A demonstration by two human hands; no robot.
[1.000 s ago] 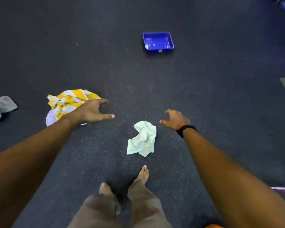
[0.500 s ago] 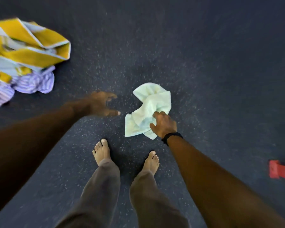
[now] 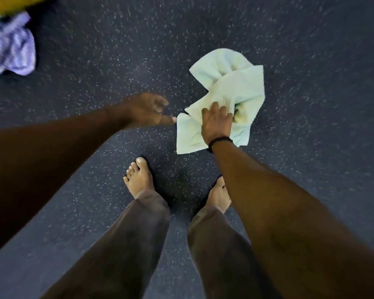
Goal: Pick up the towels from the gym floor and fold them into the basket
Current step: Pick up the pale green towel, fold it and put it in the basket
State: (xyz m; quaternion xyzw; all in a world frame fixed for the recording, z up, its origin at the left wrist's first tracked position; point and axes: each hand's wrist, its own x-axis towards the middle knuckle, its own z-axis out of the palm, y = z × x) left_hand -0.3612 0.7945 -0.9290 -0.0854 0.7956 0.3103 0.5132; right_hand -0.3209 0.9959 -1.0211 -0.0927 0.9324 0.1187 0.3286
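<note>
A crumpled pale green towel (image 3: 235,87) lies on the dark speckled gym floor just ahead of my bare feet. My right hand (image 3: 215,123), with a black band at the wrist, is shut on the towel's middle, bunching the cloth. My left hand (image 3: 147,111) hovers open just left of the towel's near corner, fingers spread, holding nothing. A purple striped towel (image 3: 9,50) lies at the upper left, with a bit of a yellow towel (image 3: 7,3) above it at the frame edge. The basket is out of view.
My two bare feet (image 3: 138,175) and grey trouser legs stand right below the pale green towel. Dark speckled rubber floor (image 3: 311,169) spreads all around.
I have bent lower and the view has closed in. My right hand went from open beside the pale green towel to gripping it. My left hand moved in toward the towel.
</note>
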